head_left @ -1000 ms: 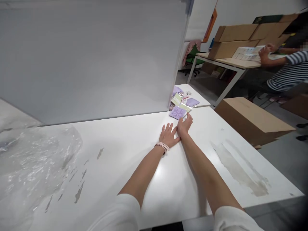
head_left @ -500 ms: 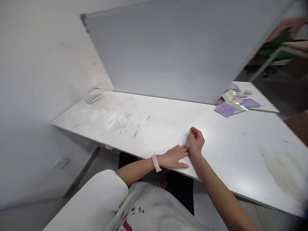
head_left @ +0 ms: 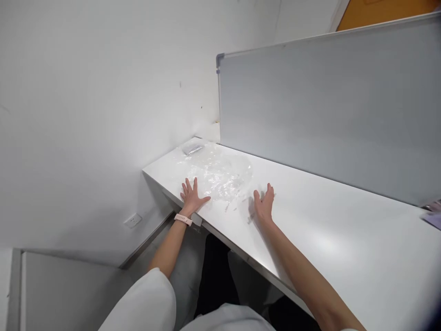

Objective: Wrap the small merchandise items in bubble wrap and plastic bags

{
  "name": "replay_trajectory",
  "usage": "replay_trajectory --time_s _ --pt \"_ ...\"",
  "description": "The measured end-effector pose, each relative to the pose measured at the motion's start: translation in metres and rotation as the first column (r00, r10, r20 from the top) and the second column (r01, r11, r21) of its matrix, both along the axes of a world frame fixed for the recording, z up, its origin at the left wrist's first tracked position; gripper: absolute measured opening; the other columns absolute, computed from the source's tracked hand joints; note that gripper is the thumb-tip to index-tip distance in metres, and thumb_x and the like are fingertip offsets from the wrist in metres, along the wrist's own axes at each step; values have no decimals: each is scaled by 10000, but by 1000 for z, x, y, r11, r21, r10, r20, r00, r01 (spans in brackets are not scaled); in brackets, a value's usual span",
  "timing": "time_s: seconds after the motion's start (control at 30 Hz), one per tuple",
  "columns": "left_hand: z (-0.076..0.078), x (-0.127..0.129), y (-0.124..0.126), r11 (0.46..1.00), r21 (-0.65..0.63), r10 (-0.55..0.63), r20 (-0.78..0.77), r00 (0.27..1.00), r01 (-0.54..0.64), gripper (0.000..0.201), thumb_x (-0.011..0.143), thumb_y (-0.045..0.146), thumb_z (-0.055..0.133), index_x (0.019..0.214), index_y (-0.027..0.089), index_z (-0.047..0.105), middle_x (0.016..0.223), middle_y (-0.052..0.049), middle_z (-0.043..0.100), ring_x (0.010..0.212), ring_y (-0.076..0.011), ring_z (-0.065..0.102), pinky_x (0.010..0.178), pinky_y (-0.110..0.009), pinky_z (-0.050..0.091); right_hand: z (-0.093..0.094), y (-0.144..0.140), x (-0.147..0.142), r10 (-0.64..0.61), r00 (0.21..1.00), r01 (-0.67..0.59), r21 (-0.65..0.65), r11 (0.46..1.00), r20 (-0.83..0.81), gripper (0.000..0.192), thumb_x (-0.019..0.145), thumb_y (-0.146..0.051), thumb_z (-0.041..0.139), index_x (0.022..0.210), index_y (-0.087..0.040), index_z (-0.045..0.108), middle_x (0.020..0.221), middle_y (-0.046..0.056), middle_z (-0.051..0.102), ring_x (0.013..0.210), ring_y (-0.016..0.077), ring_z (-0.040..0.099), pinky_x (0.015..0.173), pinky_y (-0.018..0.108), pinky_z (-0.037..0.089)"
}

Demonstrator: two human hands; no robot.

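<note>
**Head view: both hands at the edge of a clear plastic heap**

Head camera looks down on a white desk (head_left: 310, 220) set against a grey partition (head_left: 327, 105). The left hand (head_left: 191, 197) lies flat with fingers spread, empty, its fingertips at the near rim of a crumpled clear plastic sheet (head_left: 220, 172). The right hand (head_left: 264, 204) is open too, fingers loosely curled upward, holding nothing, just beside the sheet's right edge.

As a judgement, the film could slide away or off the desk's near corner if it is pushed rather than pinched, since it looks light and slick and the left hand sits close to that edge. Small loose scraps (head_left: 230, 206) between the hands could scatter with any draught from a quick sweep.

The sheet is transparent, wrinkled and glossy, spread in a low mound near the desk's far left corner, with a small packet (head_left: 193, 148) at its far end.
</note>
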State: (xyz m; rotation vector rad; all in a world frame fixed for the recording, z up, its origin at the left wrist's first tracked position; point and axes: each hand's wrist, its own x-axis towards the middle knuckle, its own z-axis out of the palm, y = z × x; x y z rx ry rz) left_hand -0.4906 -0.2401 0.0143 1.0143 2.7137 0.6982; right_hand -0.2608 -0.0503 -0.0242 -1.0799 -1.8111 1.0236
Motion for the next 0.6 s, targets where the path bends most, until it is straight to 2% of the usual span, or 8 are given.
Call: replay_trajectory --time_s 0.07,0.17,0.23,0.3,0.37,0.43,0.5,0.6 --pt "-4 -25 4 1000 -8 -4 12 1000 4 1261 708 617 761 1605 302 -67 1645 -145 -253 1499 -426 -208 1157 -700 52 10 13 -31 -50 995 57 -78 995 87 839 904 -535 410 1598 -175 106 1675 167 39 1535 359 75 1204 569 155" --pt "-8 -48 21 989 5 -146 51 988 146 1373 642 572 830 1600 267 -103 1644 -196 -221 1519 -421 -143 1182 -649 46 21 26 -74 -75 971 96 -87 992 225 850 865 -484 441 1594 -158 150 1677 178 36 1513 399 150 1187 599 162" --pt "-11 -52 38 959 41 -284 76 956 282 1423 609 546 860 1600 229 -111 1641 -234 -194 1530 -415 -97 1198 -612 47 22 25 -100 73 960 -61 -55 997 269 748 849 -389 436 1543 -141 313 1647 187 199 1493 383 226 1189 579 171" --pt "-12 -50 56 915 74 -400 67 914 395 1423 598 508 868 1606 206 -90 1649 -252 -135 1535 -428 -21 1199 -594 109 18 14 -120 323 909 -324 -40 945 263 573 811 -312 452 1352 -166 577 1491 150 496 1401 336 405 1168 500 273" --pt "-9 -45 71 876 74 -479 24 878 476 1296 668 409 815 1615 214 -49 1660 -243 65 1516 -425 168 1174 -560 235 12 -1 -130 519 823 -525 -41 850 232 381 795 -306 467 1055 -204 726 1173 80 711 1168 282 599 1044 405 432" --pt "-4 -42 82 852 41 -523 3 852 522 1113 750 280 693 1620 247 1 1574 -188 372 1397 -368 429 1096 -490 377 7 -14 -130 607 772 -610 -48 791 189 340 832 -346 443 938 -213 738 973 39 743 972 248 656 901 360 509" --pt "3 -42 88 846 9 -533 33 846 533 937 776 200 592 1607 266 163 1394 -114 594 1213 -301 599 991 -408 467 5 -20 -125 564 823 -564 -24 825 69 406 895 -389 394 1050 -203 719 1009 55 734 947 243 657 859 368 522" --pt "11 -47 92 853 -6 -514 157 843 521 509 805 219 540 1310 222 600 1160 -67 719 1031 -262 674 847 -335 520 9 -16 -123 229 965 -214 121 969 -126 465 950 -432 385 1286 -210 616 1271 113 648 1152 265 600 959 431 484"
